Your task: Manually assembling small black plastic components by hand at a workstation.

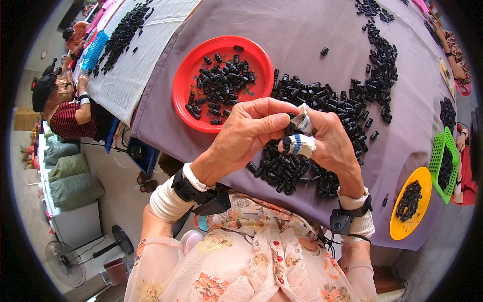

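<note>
Above the table, my left hand (246,130) is closed in a pinch, its thumb and index finger on a small black cylindrical part (290,129). Meeting it there is my right hand (329,138), closed on the same part. White finger covers wrap my right fingertips, and one has blue stripes (298,145). My fingers hide most of the part. A red round tray (179,95) with many similar black parts lies beyond my left hand. Under and beyond my right hand spreads a large heap of black parts (322,100).
A yellow plate (423,189) with small black bits and a green basket (452,168) stand at the right. At the left, a white-covered table (161,35) holds more parts, a blue basket (94,50) and a seated person (70,113). Other people sit along the right edge.
</note>
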`<state>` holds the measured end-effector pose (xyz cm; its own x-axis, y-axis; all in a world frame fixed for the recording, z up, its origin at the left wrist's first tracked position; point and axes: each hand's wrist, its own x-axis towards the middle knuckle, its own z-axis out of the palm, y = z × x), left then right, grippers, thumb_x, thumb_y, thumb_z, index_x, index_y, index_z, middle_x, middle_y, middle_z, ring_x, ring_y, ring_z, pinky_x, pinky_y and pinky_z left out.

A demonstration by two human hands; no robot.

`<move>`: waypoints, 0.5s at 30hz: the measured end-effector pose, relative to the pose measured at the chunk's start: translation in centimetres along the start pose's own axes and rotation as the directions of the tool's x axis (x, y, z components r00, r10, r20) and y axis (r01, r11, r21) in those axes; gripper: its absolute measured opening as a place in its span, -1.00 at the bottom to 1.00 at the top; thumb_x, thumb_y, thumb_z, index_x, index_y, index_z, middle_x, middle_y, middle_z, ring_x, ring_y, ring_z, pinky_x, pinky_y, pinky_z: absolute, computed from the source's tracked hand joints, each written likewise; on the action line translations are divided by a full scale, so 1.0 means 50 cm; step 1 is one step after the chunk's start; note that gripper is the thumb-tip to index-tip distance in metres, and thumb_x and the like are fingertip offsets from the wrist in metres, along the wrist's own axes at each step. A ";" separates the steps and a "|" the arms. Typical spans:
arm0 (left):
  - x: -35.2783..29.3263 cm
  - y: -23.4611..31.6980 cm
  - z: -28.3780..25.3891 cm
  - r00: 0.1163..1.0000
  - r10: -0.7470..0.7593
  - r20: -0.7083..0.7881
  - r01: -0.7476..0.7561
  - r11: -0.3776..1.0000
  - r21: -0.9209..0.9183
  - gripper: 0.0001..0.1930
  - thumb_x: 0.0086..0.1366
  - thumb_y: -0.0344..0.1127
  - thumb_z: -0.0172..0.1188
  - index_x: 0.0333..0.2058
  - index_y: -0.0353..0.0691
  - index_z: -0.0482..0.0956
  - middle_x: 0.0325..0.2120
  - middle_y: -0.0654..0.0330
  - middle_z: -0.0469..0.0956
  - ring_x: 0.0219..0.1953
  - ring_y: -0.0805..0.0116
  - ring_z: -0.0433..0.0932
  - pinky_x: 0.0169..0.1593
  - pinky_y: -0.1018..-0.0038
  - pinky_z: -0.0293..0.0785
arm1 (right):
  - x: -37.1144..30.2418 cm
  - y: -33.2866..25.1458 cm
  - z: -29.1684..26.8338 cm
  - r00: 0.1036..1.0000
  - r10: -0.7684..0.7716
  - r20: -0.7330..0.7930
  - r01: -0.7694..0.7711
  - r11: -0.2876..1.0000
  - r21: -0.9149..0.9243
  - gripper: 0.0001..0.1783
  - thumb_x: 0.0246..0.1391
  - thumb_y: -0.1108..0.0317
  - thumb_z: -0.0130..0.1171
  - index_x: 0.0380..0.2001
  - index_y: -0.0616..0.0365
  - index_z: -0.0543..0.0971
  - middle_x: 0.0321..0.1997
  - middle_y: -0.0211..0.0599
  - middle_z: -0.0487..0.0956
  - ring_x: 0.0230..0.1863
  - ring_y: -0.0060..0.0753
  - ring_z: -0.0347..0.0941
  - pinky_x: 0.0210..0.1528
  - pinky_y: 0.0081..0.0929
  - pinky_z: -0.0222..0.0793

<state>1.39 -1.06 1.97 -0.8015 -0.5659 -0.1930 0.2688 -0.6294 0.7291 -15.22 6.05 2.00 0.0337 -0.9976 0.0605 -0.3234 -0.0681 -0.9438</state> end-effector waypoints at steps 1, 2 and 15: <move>0.000 0.000 0.001 1.000 0.006 -0.006 -0.006 1.000 0.013 -0.76 0.21 -0.42 0.08 -0.15 -0.37 0.46 -0.26 0.12 0.52 -0.23 0.42 0.52 -0.13 0.46 0.48 | -0.001 0.001 0.001 1.000 0.000 0.000 0.000 1.000 0.000 -0.64 -0.24 0.19 0.30 -0.51 0.27 0.45 -0.71 -0.32 0.34 -0.66 -0.57 0.19 -0.57 -0.54 0.21; 0.000 -0.001 0.002 1.000 0.012 -0.011 -0.012 1.000 0.027 -0.76 0.21 -0.42 0.08 -0.15 -0.36 0.46 -0.26 0.12 0.52 -0.23 0.42 0.52 -0.13 0.46 0.48 | -0.001 0.001 0.004 1.000 -0.007 -0.004 0.007 1.000 0.014 -0.65 -0.23 0.20 0.29 -0.51 0.26 0.45 -0.71 -0.31 0.34 -0.66 -0.57 0.19 -0.58 -0.54 0.20; 0.002 -0.002 -0.001 1.000 -0.010 0.009 0.011 0.996 -0.093 -0.72 0.19 -0.43 0.09 -0.11 -0.36 0.42 -0.27 0.14 0.51 -0.24 0.45 0.51 -0.10 0.50 0.44 | -0.008 0.003 0.012 0.992 0.020 -0.127 0.012 0.970 0.242 -0.73 -0.30 0.39 0.33 -0.51 0.19 0.45 -0.65 -0.50 0.36 -0.59 -0.71 0.20 -0.54 -0.67 0.19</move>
<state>1.30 -1.10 1.85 -0.8090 -0.5549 -0.1941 0.3088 -0.6821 0.6629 -14.70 6.44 1.66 -0.0927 -0.9923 0.0824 -0.0843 -0.0747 -0.9936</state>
